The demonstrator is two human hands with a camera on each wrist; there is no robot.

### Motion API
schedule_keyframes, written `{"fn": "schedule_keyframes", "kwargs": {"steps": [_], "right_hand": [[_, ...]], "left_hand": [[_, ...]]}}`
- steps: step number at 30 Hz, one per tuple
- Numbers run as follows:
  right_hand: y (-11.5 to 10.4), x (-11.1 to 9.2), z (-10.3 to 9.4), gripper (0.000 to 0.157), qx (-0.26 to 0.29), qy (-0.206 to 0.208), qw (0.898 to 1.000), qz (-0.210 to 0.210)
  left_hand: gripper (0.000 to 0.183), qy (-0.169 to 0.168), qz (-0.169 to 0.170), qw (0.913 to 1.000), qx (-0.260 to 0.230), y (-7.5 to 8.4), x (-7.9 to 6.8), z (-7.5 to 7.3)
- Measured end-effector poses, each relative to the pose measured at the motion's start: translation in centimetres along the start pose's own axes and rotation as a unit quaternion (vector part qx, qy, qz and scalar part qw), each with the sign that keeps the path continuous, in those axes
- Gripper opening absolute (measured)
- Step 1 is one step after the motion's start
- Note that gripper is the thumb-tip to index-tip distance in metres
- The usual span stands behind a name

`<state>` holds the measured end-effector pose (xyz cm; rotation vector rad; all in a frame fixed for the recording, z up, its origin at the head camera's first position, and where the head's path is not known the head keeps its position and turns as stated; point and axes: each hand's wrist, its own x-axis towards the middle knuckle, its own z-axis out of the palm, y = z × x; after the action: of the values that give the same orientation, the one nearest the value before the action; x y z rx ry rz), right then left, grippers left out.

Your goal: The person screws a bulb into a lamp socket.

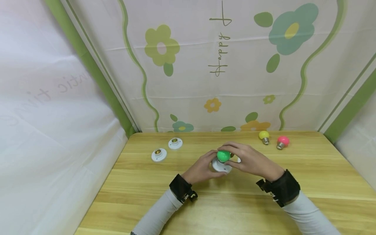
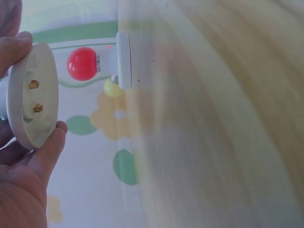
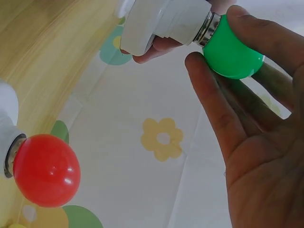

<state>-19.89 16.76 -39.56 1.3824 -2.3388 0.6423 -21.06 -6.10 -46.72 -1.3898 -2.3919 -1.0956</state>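
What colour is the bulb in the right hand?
Green; the bulb shows best in the right wrist view.

There are four bulbs, four sockets and one table.

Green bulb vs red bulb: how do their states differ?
The right hand holds the green bulb; no hand touches the red bulb. The left hand holds the green bulb's socket up off the table; the red bulb's socket stands on it. Both bulbs are rounded, in white sockets.
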Motion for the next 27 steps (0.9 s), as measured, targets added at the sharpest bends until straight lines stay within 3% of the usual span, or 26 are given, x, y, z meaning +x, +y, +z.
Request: {"fn": "schedule_keyframes", "kwargs": {"steps": [13,27], "right_hand": [[-0.09,-0.07,0.24,0.050,-0.008,0.001,1.000,0.012],[-0.22,-0.11,0.12,0.051,0.006,-0.010,1.000,-0.002]], "left_hand": [[0.068,-0.017,-0.005,0.9998,0.008,0.01,-0.03,0.07],[0.084,0.003,0.008,0.9999,-0.013,0.24,0.12,0.16]]}}
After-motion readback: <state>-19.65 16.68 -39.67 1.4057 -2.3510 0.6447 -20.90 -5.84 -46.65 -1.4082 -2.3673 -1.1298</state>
